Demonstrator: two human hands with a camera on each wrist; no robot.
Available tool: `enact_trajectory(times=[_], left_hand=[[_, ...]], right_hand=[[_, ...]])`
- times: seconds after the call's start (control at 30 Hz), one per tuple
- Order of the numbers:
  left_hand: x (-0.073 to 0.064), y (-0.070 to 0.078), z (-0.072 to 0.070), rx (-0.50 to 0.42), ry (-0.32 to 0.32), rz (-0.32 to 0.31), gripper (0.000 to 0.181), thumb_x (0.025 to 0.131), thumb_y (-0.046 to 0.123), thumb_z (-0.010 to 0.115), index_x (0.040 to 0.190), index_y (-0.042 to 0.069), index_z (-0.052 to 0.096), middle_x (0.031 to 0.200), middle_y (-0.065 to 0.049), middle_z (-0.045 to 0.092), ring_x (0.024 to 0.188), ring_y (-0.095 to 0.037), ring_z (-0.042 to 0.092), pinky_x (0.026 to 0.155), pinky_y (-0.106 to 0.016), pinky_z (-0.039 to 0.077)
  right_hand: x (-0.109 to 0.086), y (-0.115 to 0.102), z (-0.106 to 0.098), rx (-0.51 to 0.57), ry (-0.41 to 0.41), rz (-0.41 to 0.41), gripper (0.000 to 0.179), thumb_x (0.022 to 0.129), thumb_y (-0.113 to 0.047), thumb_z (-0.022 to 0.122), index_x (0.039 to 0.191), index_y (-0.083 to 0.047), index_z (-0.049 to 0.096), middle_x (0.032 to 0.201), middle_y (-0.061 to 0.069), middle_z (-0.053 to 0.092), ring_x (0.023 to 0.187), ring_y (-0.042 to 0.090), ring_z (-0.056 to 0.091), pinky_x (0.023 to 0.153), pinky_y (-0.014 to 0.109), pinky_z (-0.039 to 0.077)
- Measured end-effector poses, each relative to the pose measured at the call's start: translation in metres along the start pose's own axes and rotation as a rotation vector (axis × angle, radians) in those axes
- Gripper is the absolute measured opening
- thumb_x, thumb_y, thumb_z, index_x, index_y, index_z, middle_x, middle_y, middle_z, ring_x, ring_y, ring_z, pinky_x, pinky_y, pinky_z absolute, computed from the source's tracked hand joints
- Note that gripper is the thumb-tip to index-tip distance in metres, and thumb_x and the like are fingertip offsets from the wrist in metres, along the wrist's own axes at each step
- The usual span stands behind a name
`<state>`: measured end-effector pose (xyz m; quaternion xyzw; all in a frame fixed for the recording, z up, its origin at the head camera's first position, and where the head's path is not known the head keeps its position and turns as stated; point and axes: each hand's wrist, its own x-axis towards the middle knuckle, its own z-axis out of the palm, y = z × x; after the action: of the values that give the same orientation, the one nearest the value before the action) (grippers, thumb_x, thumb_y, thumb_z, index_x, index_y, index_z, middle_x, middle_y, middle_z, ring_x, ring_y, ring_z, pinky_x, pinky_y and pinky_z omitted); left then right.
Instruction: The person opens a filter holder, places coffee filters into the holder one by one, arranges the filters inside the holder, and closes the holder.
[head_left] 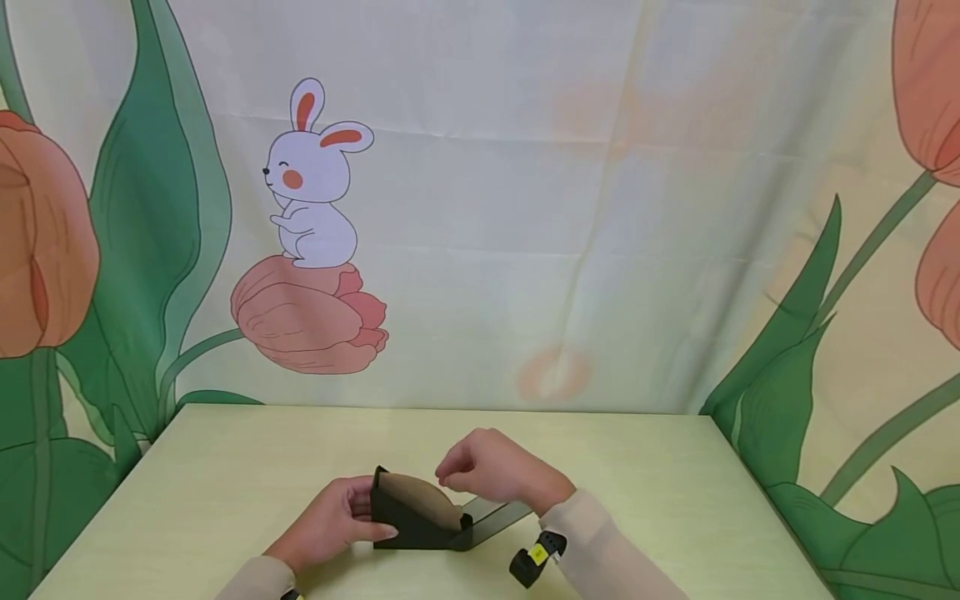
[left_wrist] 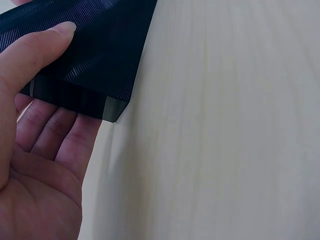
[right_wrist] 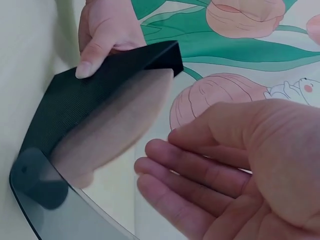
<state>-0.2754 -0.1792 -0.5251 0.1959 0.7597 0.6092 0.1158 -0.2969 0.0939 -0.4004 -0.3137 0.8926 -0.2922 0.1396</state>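
Observation:
A black wedge-shaped case (head_left: 405, 527) with a finely ribbed side sits at the front middle of the table. My left hand (head_left: 333, 518) grips its left end, thumb on the near side and fingers round the end wall, as the left wrist view shows. A tan, curved piece (right_wrist: 120, 125) rises out of the case's open top. From the right end a clear hinged flap (head_left: 497, 523) slants out to the right, partly behind my right wrist. Above the flap, my right hand (head_left: 495, 467) hovers apart from the case, fingers loosely curled and holding nothing.
Pale wood-grain table (head_left: 637, 467) lies under and around the case. Behind its far edge hangs a cloth backdrop (head_left: 480, 208) printed with tulips and a rabbit. A small black wrist camera (head_left: 534, 558) hangs below my right wrist, near the flap.

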Motion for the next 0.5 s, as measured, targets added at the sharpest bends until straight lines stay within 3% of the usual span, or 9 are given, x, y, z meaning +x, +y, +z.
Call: enact_trajectory(times=[0.3, 0.5], left_hand=[[0.000, 0.002, 0.000, -0.001, 0.005, -0.030, 0.053, 0.083, 0.014, 0.087, 0.130, 0.002, 0.065, 0.118, -0.014, 0.075, 0.108, -0.026, 0.073, 0.091, -0.026, 0.058], [0.001, 0.001, 0.000, -0.007, 0.001, -0.030, 0.053, 0.083, 0.013, 0.086, 0.130, 0.001, 0.065, 0.118, -0.015, 0.076, 0.108, -0.027, 0.073, 0.091, -0.026, 0.059]], right_hand=[[-0.010, 0.015, -0.016, 0.093, 0.110, -0.057, 0.019, 0.094, -0.023, 0.075, 0.111, -0.015, 0.079, 0.106, -0.004, 0.079, 0.097, 0.009, 0.072, 0.084, 0.026, 0.058], [-0.018, 0.027, -0.025, 0.119, 0.190, -0.081, 0.026, 0.092, -0.031, 0.078, 0.114, -0.017, 0.078, 0.114, -0.001, 0.077, 0.104, 0.014, 0.072, 0.094, 0.034, 0.058]])
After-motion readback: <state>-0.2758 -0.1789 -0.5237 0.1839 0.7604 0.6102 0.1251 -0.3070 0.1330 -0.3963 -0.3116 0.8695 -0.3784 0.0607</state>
